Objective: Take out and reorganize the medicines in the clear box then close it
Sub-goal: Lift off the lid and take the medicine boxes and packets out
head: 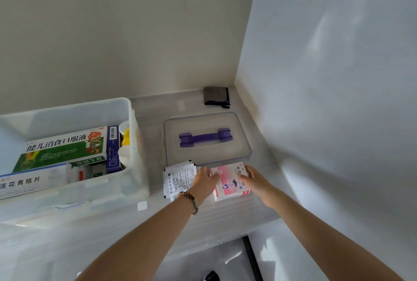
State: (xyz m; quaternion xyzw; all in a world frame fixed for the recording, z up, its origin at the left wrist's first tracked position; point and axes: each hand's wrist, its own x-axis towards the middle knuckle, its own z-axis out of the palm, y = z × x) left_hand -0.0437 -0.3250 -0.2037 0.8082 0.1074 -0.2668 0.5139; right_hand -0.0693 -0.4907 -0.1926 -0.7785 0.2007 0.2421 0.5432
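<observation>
Clear box (67, 109), frame left, lidless; left hand (204, 181) & right hand (256, 178), fingers relaxed, flank pink pack (230, 182) mid-frame, prob. to straighten it.

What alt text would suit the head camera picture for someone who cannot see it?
The left hand and right hand touch a pink box on a white counter. White sachets lie left of it, a lid with a purple handle lies behind it, and an open clear box of medicines stands far left.
</observation>
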